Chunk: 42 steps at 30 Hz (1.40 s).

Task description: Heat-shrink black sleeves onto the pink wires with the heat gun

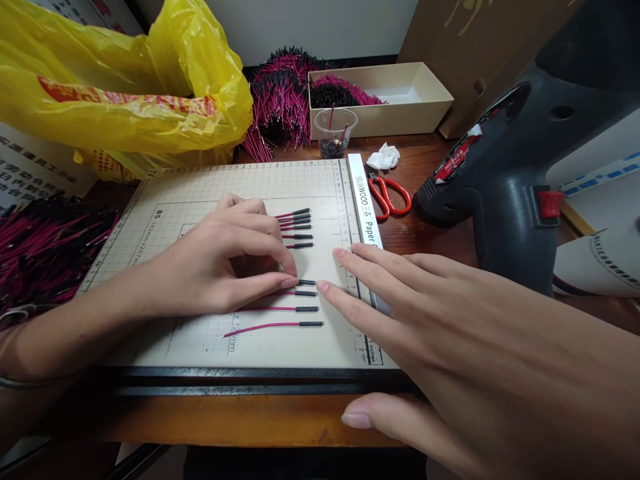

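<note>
Short red wires with black sleeves on their right ends lie in a column across a paper cutter board [320, 180]. My left hand [225, 257] pinches one wire [306, 282] between thumb and forefinger, just left of its black sleeve. Below it lie a few more wires, the lowest wire [273, 325] stretched out in full with a bare tip at its left. Several upper wires [300, 227] are partly hidden behind my left hand. My right hand [440, 327] is spread with fingers apart, its forefinger tip beside the right end of the pinched wire's sleeve.
A yellow plastic bag [165, 127] stands at the back left. Wire bundles [285, 93] lie beside a cream box [395, 117]. Near the board are a plastic cup [335, 133], crumpled tissue [383, 157] and red-handled scissors [390, 198]. A heat gun [510, 173] stands right; more wires [45, 253] lie left.
</note>
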Motion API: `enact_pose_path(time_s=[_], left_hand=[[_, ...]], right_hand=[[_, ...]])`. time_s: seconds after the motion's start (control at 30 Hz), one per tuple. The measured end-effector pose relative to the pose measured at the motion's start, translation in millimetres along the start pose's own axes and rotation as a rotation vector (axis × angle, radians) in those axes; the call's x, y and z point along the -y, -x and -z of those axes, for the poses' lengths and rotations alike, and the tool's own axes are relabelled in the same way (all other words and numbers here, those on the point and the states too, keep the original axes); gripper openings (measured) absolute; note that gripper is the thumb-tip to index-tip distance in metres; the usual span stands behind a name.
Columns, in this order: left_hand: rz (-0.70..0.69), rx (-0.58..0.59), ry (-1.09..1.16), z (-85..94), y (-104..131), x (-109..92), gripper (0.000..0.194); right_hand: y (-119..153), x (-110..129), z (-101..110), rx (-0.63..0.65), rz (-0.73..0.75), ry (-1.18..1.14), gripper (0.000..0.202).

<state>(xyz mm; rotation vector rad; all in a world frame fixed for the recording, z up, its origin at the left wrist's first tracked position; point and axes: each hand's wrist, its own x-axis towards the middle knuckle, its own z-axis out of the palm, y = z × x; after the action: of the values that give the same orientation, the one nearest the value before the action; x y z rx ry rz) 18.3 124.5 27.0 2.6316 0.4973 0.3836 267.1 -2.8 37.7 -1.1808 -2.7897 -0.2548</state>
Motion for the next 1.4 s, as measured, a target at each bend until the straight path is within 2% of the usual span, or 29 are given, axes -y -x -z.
enact_pose_path(time_s=[0.23, 0.33, 0.67, 0.93, 1.4], left_hand=[[-0.002, 0.012, 0.023, -0.7, 0, 0, 0.014], [-0.001, -0.001, 0.026, -2.6, 1, 1, 0.015], [-0.013, -0.018, 0.036, -4.2, 3, 3, 0.014], [-0.007, -0.001, 0.018, -1.6, 1, 1, 0.012], [0.005, 0.006, 0.025, -3.4, 2, 0, 0.016]], right_hand=[[0, 0, -3, -0.039, -0.023, 0.013, 0.075], [1, -2, 3, 0.016, 0.023, 0.017, 0.071], [1, 0, -3, -0.003, -0.003, 0.023, 0.071], [2, -1, 6, 0.016, 0.003, 0.014, 0.07], [2, -2, 5, 0.033, -0.026, -0.013, 0.067]])
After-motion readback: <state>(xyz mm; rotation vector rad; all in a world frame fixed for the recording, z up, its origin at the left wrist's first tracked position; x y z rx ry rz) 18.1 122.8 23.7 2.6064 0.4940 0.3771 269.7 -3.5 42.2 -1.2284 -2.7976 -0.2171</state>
